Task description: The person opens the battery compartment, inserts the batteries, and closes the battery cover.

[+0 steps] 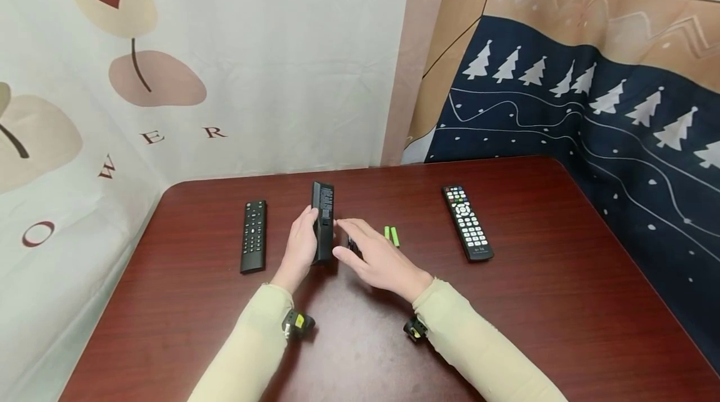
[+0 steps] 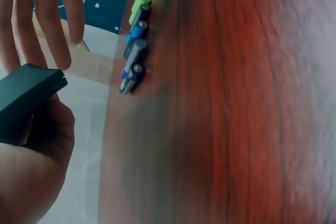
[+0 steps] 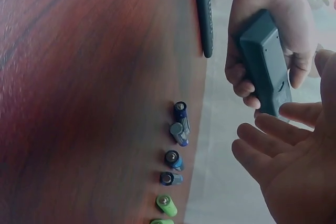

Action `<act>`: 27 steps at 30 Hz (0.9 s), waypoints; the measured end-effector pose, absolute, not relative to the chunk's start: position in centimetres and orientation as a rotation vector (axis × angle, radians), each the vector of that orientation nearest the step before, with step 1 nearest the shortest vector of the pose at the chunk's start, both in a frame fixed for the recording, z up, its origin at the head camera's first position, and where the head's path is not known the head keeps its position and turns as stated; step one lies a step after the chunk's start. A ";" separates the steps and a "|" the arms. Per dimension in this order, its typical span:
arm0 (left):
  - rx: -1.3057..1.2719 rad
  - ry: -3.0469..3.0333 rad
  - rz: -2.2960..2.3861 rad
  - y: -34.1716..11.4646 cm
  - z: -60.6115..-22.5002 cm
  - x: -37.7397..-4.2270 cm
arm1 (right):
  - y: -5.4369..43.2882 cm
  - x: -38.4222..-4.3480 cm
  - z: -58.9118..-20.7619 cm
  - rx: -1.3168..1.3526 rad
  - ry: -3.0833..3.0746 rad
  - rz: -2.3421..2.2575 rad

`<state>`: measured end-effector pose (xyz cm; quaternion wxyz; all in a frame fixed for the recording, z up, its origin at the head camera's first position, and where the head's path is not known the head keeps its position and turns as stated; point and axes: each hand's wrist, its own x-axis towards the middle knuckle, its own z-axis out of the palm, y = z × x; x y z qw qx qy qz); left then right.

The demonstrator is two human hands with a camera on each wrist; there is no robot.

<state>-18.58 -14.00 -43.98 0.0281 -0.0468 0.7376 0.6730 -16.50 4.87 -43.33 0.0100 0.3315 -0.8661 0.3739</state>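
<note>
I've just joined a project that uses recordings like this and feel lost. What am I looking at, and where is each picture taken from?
No machine is at work here, just a person. The wide picture comes from a camera worn on the head, looking forward and down. The other two come from the left wrist camera and the right wrist camera, so the table looks tipped sideways in them.

The left hand grips a black remote. The right hand is open beside it; whether they touch is hard to tell.

On the table lie a second remote at the left, a third remote at the right, two green batteries, and several blue and grey batteries, clearest in the wrist pictures.
</note>
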 end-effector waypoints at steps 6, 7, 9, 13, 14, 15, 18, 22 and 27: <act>-0.158 2.159 2.200 -13.3 -44.1 -18.6 | 4.8 -16.4 -43.5 1.007 -2.646 1.198; -0.166 2.141 2.211 -13.3 -44.0 -18.6 | 4.7 -16.4 -43.5 1.002 -2.637 1.201; -0.181 2.098 2.236 -13.1 -44.0 -18.5 | 4.6 -16.3 -43.6 0.994 -2.617 1.198; -0.196 2.033 2.257 -12.9 -43.9 -18.3 | 4.5 -16.3 -43.6 0.973 -2.582 1.186; -0.196 2.020 2.263 -12.9 -44.0 -18.3 | 4.4 -16.3 -43.7 0.968 -2.577 1.181; -0.201 2.015 2.261 -12.9 -44.0 -18.3 | 4.4 -16.3 -43.7 0.964 -2.574 1.179; -0.201 1.990 2.266 -12.8 -44.1 -18.3 | 4.4 -16.4 -43.7 0.958 -2.560 1.182; -0.200 1.951 2.281 -12.6 -44.1 -18.3 | 4.2 -16.6 -43.8 0.954 -2.536 1.188; -0.231 1.870 2.310 -12.3 -44.3 -18.2 | 4.1 -16.6 -44.0 0.944 -2.519 1.200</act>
